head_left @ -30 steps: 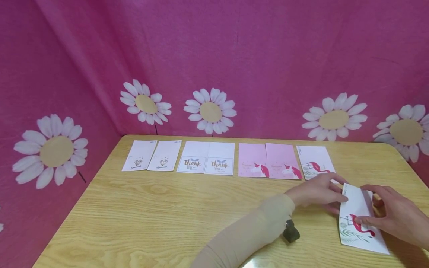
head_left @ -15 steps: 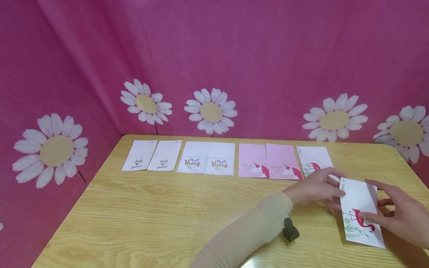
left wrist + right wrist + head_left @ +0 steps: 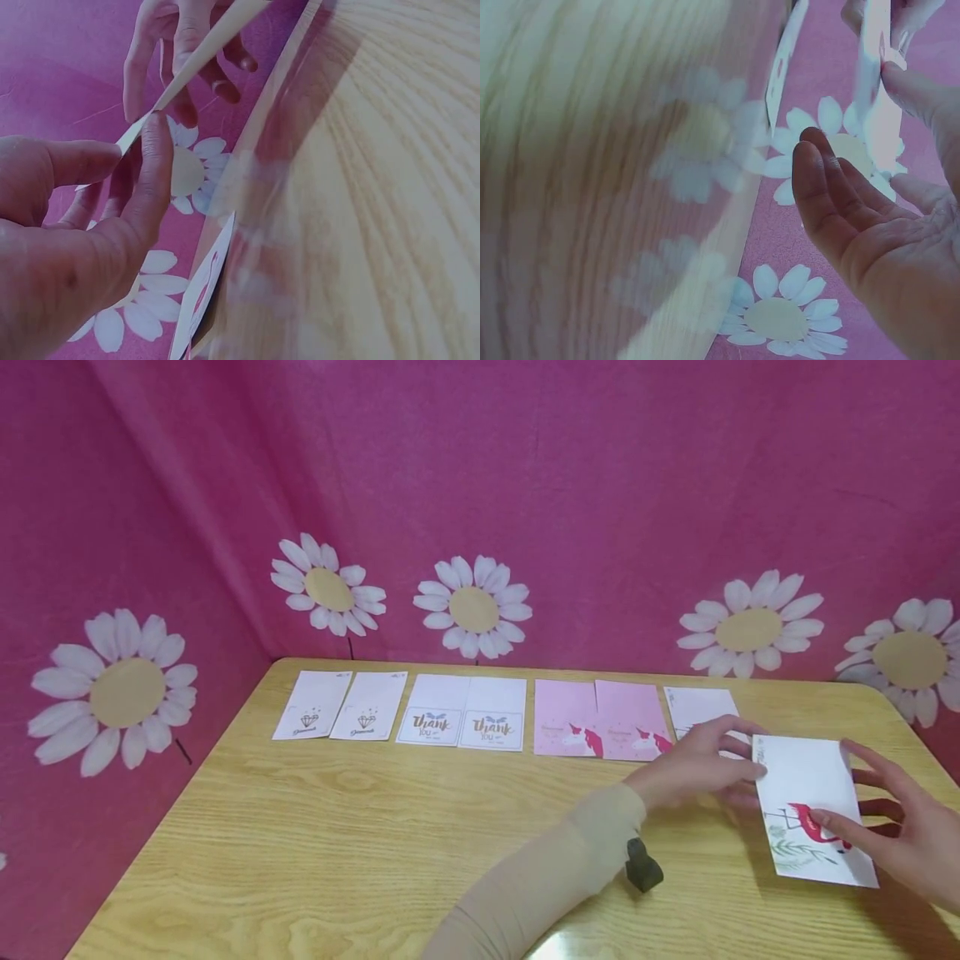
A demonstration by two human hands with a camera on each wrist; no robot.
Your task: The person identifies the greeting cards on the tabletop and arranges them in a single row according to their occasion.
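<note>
A white flamingo card (image 3: pixel 806 777) is held up at the right side of the table, its printed face toward the head camera. My left hand (image 3: pixel 701 768) pinches the card's left edge between thumb and fingers, as the left wrist view shows from the side. On the opposite edge, my right hand (image 3: pixel 911 831) holds it with the thumb over the flamingo print and the index fingertip at the top right corner. In the right wrist view, the other fingers (image 3: pixel 840 195) stretch out away from the card. A second flamingo card (image 3: pixel 705 706) lies partly hidden behind my left hand.
Along the table's (image 3: pixel 360 835) far edge lie pairs of diamond cards (image 3: pixel 367 706), thank-you cards (image 3: pixel 491 714) and pink unicorn cards (image 3: pixel 566 718). A black piece (image 3: pixel 642 866) shows at my left sleeve. A pink curtain (image 3: pixel 600 485) with daisies stands close behind the table.
Both hands have raised the flamingo card and shifted it toward the far edge, turning it more upright. The left hand now covers more of the flamingo card lying behind it.
</note>
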